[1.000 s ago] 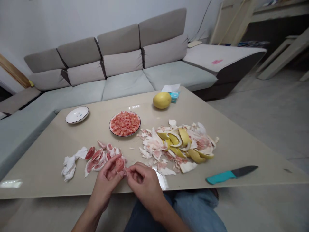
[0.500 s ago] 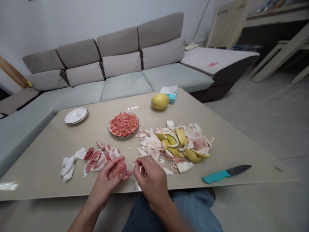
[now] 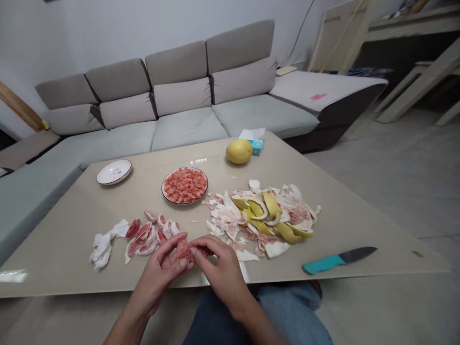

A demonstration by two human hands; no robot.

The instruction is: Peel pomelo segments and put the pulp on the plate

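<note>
Between the fingers of my left hand (image 3: pixel 163 266) is a pink pomelo segment (image 3: pixel 183 250), held over the table's near edge. The fingertips of my right hand (image 3: pixel 220 263) pinch at the segment's right side, so both hands touch it. Just beyond my left hand lie several pomelo segments (image 3: pixel 145 235) with white membrane on them. A round plate (image 3: pixel 163 191) with a dark rim, heaped with pink peeled pulp (image 3: pixel 186 185), stands farther back. To the right of my right hand spreads a pile of yellow rind and white peel (image 3: pixel 260 215).
A knife (image 3: pixel 339 260) with a turquoise handle lies near the table's right front edge. Crumpled white tissue (image 3: pixel 103 247) is at the left. Farther back are a white plate (image 3: pixel 114 171), a whole yellow pomelo (image 3: pixel 239 151) and a tissue pack (image 3: pixel 257 145). Behind the table (image 3: pixel 72 215) stands a grey sofa (image 3: pixel 183 127).
My right hand has moved left, from apart beside the segment to pinching it. My left hand keeps its hold in nearly the same place.
</note>
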